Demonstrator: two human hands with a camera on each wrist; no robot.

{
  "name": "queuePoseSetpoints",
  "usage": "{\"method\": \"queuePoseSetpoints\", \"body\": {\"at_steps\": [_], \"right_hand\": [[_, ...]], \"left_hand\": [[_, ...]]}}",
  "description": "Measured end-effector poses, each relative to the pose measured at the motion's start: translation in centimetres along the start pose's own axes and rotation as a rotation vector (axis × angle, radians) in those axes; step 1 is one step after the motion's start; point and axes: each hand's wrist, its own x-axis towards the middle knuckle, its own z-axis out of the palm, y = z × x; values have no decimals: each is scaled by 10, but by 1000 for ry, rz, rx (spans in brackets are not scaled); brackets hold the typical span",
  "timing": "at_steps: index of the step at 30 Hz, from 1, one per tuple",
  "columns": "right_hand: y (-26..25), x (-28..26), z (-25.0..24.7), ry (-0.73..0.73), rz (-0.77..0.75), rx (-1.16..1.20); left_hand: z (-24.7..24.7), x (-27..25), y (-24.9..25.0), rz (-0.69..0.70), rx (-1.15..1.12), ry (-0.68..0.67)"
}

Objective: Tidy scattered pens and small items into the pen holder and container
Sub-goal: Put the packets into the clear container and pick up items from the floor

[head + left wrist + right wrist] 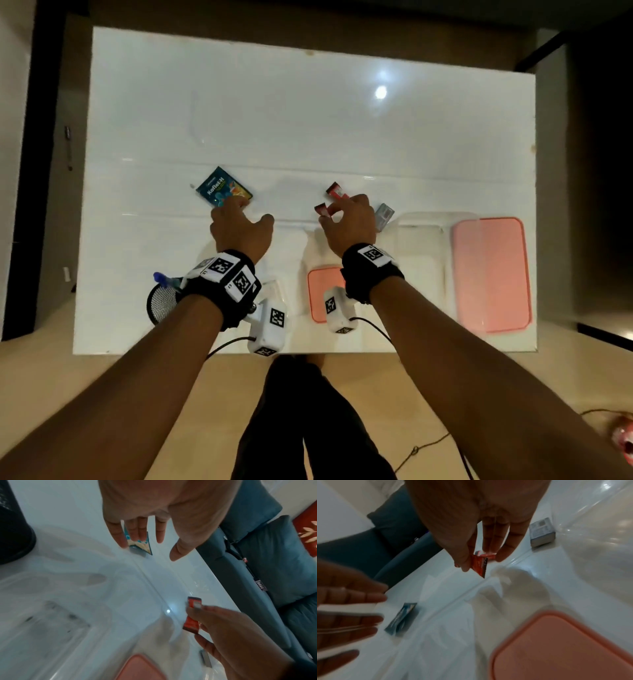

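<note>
A blue sachet (224,192) lies flat on the white table (308,113). My left hand (253,210) reaches over its near edge with straight, spread fingers (135,534) and holds nothing; whether they touch the blue sachet (145,547) I cannot tell. My right hand (330,214) pinches a red sachet (322,209) between thumb and fingers (465,562), lifted off the table. A second red sachet (337,192) lies just beyond it. At the near left stands a black mesh pen holder (161,303) with a blue pen (164,278) in it.
A small grey box (383,216) lies right of my right hand. A clear container (421,246) stands beside its large pink lid (491,274). A small pink lid (320,294) sits under my right wrist. A sofa with blue cushions (265,561) borders the table's far side.
</note>
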Motion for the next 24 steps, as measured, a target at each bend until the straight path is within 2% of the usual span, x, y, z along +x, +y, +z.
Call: {"method": "queuePoseSetpoints", "body": {"at_steps": [3,5,8,10,13,15,17,18,19,21,24], "right_hand": [[3,12,-6,51,37,25],[3,18,-6,3,46,-42],[-1,20,4,-96,42,-155],[-5,21,6,-126,92,-132],[-8,23,-2,-188,179,-20],[-10,17,-12,-197,163,63],[-13,4,-21,-186,118,122],[-14,-6,-26,-196,112,181],[-11,-17,-31,-205,119,268],[0,-40,-43,-188,125,416],[24,-71,-70,-59,145,560]], "left_hand": [[1,27,6,-115,111,-46],[5,44,9,-189,201,-153],[8,64,10,-219,233,-212],[10,72,13,-192,279,-207],[10,88,4,-208,339,-131],[5,93,6,-189,323,-145],[0,94,9,-136,342,-264],[-3,96,9,-114,387,-272],[-3,95,12,-98,420,-261],[-2,90,12,-19,348,-223],[5,71,18,140,288,-153]]}}
